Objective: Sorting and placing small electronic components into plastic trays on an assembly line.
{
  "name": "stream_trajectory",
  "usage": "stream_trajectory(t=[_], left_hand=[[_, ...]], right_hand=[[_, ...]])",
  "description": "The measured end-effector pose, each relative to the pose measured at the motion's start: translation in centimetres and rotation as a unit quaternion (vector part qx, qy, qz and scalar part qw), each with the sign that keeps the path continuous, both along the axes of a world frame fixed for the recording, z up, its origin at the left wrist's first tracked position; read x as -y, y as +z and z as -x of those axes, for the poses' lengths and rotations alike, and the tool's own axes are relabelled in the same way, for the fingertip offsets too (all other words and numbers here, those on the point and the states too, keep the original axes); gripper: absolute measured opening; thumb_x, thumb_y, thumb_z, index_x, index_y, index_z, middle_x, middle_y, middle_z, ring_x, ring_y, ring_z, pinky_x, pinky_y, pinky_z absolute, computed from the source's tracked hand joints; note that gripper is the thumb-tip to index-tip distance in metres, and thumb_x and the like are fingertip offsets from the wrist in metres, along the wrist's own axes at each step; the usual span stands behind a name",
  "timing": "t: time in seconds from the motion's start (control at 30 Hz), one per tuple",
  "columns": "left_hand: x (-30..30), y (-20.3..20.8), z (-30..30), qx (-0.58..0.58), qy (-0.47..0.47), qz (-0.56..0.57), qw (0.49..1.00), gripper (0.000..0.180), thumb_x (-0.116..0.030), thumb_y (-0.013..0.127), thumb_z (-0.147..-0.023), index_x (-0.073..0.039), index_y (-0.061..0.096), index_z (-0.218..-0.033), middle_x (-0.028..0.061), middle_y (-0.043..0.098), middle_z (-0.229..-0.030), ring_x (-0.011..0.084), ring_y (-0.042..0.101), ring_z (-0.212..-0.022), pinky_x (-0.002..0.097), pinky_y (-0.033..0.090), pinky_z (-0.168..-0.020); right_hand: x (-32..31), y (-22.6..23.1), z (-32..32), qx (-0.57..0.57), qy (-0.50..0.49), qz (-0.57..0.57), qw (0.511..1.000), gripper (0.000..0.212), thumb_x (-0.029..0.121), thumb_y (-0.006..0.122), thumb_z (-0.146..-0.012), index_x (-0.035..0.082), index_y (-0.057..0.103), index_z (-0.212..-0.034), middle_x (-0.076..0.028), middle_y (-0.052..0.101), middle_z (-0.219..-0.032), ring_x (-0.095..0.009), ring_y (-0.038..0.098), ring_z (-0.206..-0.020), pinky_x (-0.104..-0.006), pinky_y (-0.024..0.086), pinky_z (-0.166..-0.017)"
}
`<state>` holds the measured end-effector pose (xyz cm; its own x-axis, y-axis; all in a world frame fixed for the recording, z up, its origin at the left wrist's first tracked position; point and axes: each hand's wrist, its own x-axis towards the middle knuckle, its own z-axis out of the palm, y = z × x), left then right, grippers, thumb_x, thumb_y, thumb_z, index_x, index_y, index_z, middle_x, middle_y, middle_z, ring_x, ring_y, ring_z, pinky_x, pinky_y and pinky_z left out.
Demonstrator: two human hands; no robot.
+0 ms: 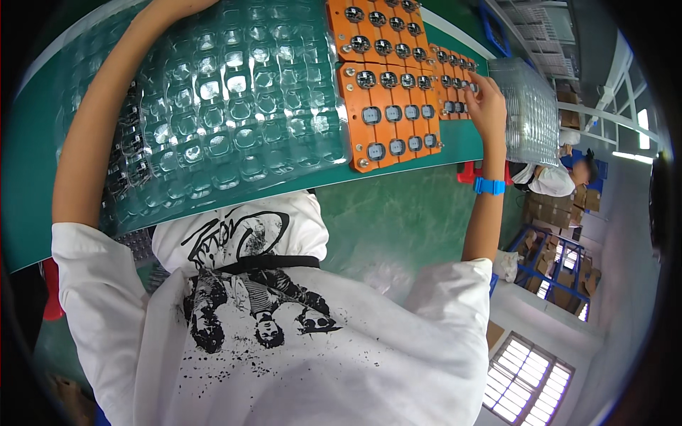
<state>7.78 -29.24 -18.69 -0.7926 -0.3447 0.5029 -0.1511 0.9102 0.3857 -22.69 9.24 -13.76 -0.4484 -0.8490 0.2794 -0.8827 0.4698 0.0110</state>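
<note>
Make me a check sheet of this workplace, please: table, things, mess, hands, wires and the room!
Surface: green table.
Things: orange trays with small parts; clear bumpy plastic beside them.
Clutter: stack of clear plastic on the right.
Hands: left hand mostly cut off by the top edge; right hand at the orange trays, fingertips by small parts, grip unclear.
Cables: nothing seen.
Surroundings: cardboard boxes, window, another person.

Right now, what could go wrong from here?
With the right hand at the far-right orange tray, a slip could knock its small parts askew. The nearer orange tray sits close to the edge of the green table, so a bump might tip it off. Sliding the clear blister sheet could nudge that tray.
</note>
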Motion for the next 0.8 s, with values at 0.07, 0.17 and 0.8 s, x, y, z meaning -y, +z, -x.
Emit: stream_trajectory(t=[0.07, 0.17, 0.8], left_hand=[[-0.2, 0.1, 0.2, 0.002, 0.000, -0.006, 1.000, 0.031, -0.009, 0.050, -0.079, 0.003, 0.062, -0.106, 0.0213, 0.065, -0.099, 0.0369, 0.061, -0.096, 0.0427, 0.047, -0.085], [0.0, -0.1, 0.3, 0.003, -0.002, -0.010, 1.000, 0.031, -0.009, 0.050, -0.080, 0.002, 0.062, -0.106, 0.0212, 0.065, -0.099, 0.0370, 0.061, -0.095, 0.0429, 0.047, -0.085], [1.5, -1.7, 0.7, -0.011, -0.006, 0.020, 1.000, 0.028, -0.011, 0.051, -0.082, 0.001, 0.062, -0.104, 0.0214, 0.064, -0.101, 0.0374, 0.060, -0.099, 0.0433, 0.046, -0.087]], right_hand=[[0.4, 0.4, -1.8, -0.002, -0.028, 0.013, 1.000, 0.024, 0.008, 0.065, -0.080, 0.003, 0.067, -0.104, -0.012, 0.066, -0.098, -0.027, 0.064, -0.073, -0.0340, 0.051, -0.064], [1.1, 0.2, -3.6, 0.061, 0.073, 0.071, 0.993, 0.023, 0.003, 0.066, -0.080, 0.001, 0.067, -0.104, -0.010, 0.066, -0.092, -0.016, 0.058, -0.064, -0.0288, 0.048, -0.057], [3.3, -1.7, -8.4, -0.024, 0.193, 0.072, 0.978, 0.019, -0.004, 0.066, -0.077, -0.001, 0.066, -0.097, -0.010, 0.064, -0.092, -0.027, 0.060, -0.078, -0.0335, 0.047, -0.066]])
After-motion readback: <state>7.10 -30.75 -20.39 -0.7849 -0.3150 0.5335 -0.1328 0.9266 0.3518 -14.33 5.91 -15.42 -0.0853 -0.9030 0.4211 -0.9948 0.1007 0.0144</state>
